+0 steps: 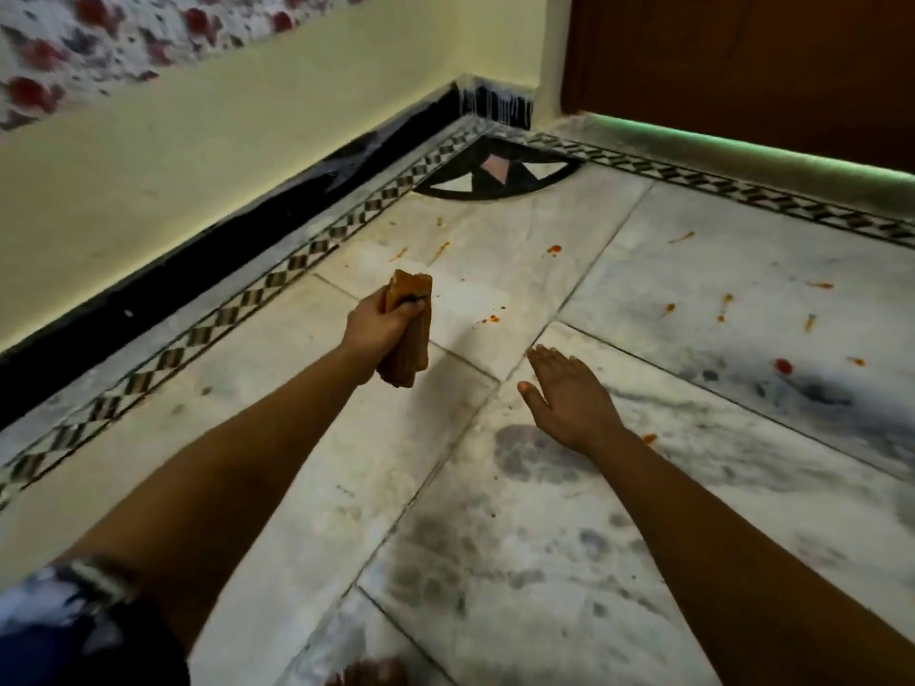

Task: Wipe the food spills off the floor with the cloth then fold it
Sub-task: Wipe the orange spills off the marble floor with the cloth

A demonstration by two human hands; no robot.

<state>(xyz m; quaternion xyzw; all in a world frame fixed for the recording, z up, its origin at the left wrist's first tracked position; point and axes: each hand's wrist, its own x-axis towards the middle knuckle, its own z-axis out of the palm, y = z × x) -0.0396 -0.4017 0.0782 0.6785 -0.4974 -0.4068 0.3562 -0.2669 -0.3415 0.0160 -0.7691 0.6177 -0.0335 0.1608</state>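
Note:
My left hand (379,326) grips a folded orange-brown cloth (410,334) above the white marble floor (520,537), left of centre. My right hand (569,396) hovers flat and open to the right of the cloth, holding nothing. Red-orange food spills dot the floor beyond both hands: one spot (554,249) ahead, one smear (491,319) right of the cloth, several more (725,304) farther right, and a red blob (783,365) at the right.
A yellow wall (198,190) with a black skirting (247,269) runs along the left. A checkered border (277,279) edges the floor. A brown door (742,66) stands at the back right. My sleeve (74,626) fills the bottom left corner.

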